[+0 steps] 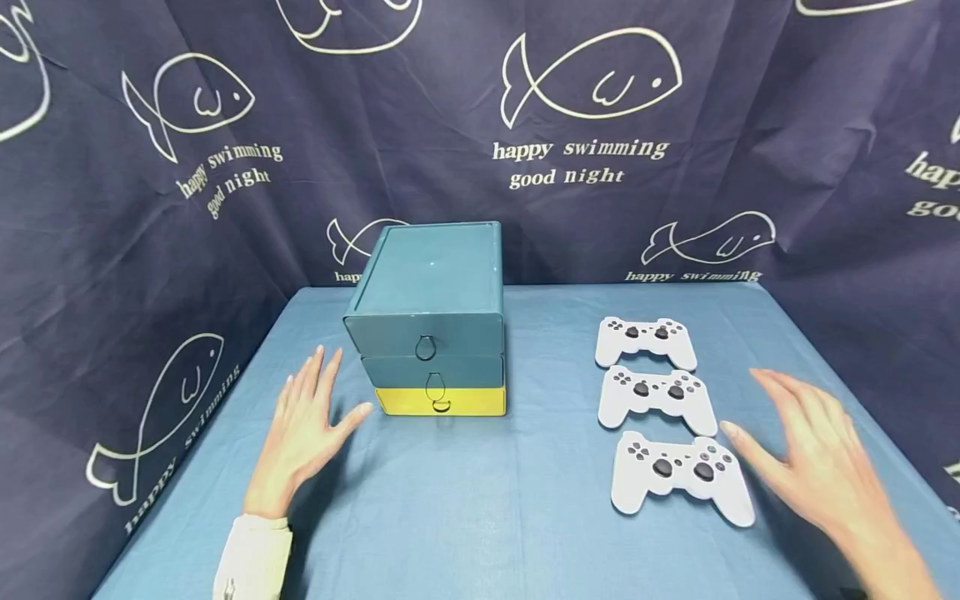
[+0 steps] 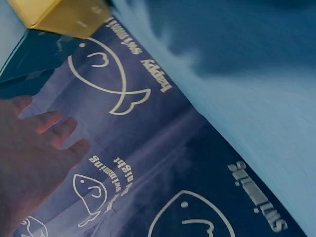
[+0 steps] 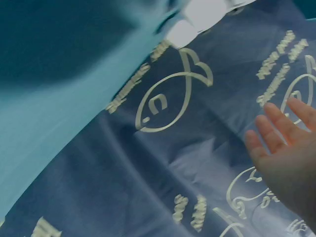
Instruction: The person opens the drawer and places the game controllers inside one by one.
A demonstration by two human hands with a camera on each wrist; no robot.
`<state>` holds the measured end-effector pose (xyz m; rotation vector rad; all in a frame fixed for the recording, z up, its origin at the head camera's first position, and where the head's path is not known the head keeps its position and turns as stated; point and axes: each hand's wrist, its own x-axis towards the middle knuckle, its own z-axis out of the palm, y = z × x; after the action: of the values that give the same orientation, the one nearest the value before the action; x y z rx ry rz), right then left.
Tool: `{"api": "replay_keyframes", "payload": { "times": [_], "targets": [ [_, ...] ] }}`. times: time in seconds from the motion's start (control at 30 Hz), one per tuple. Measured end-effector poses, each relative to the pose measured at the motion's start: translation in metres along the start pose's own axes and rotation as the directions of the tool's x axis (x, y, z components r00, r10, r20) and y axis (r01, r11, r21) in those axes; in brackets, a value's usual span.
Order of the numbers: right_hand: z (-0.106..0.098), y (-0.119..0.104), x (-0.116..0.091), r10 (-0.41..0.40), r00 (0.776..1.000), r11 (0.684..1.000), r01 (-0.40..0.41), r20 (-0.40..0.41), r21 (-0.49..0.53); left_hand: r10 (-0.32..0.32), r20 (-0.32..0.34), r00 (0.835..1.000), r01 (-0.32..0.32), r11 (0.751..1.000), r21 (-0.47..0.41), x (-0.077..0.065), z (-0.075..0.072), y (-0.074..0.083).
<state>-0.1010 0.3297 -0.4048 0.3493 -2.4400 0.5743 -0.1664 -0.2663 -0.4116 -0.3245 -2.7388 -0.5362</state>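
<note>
On the table we see the drawers, with the left hand point(image 1: 311, 429) just beside them and the right hand point(image 1: 817, 454) near the three controllers point(image 1: 658, 392) on the right; both hands have their fingers extended and hold nothing. We judge that a low sweep of the right hand could knock the controllers askew, and a hard tug on a loop point(image 1: 426, 357) could drag the drawers. We cannot see inside the drawers, and the left-wrist view cuts them off.
</note>
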Motion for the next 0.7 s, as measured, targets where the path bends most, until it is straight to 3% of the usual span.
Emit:
{"api": "replay_keyframes", "payload": {
  "times": [0.13,0.23,0.3,0.4,0.5,0.63,0.7],
  "targets": [
    [0.008,-0.023,0.010,-0.129,0.978,0.988,0.142,-0.166,0.068,-0.055,-0.060,0.997,0.043,0.982,-0.182,0.012,-0.005,0.007],
    [0.017,-0.041,0.016,-0.203,0.947,0.968,0.233,-0.249,0.097,-0.101,-0.144,0.984,0.045,0.936,-0.349,0.022,-0.006,0.012],
    [0.024,-0.051,0.019,-0.253,0.925,0.949,0.294,-0.283,0.114,-0.125,-0.223,0.967,0.012,0.893,-0.449,0.028,-0.005,0.014],
    [0.036,-0.062,0.022,-0.317,0.906,0.922,0.364,-0.280,0.134,-0.158,-0.342,0.926,-0.066,0.827,-0.559,0.038,-0.002,0.018],
    [0.044,-0.069,0.021,-0.349,0.907,0.907,0.390,-0.237,0.156,-0.172,-0.420,0.891,-0.140,0.776,-0.615,0.046,-0.003,0.022],
    [0.053,-0.076,0.019,-0.358,0.913,0.901,0.393,-0.195,0.186,-0.158,-0.469,0.869,-0.230,0.710,-0.666,0.055,-0.006,0.029],
    [0.057,-0.079,0.017,-0.354,0.918,0.901,0.386,-0.181,0.197,-0.150,-0.487,0.861,-0.262,0.688,-0.676,0.059,-0.008,0.032]
  ]
}}
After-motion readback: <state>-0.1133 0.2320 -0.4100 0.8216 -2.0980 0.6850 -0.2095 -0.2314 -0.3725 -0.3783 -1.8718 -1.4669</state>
